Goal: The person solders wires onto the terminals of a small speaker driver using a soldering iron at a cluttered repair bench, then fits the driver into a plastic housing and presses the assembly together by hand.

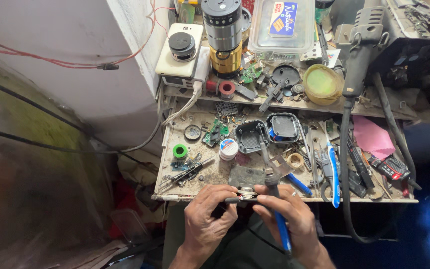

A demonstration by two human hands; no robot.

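Observation:
My left hand and my right hand meet at the near edge of a cluttered workbench. Between the fingertips of both I pinch a small round metal part. My right hand also grips a blue-handled soldering iron, whose metal shaft points away from me over the bench while its blue handle runs down past my wrist. A small dark board lies just beyond my fingers.
Two black plastic housings, a solder reel, a green tape roll, circuit boards, tweezers and screwdrivers crowd the bench. A raised shelf holds a yellow dish, a clear box and a cylindrical motor. A black cable hangs at the right.

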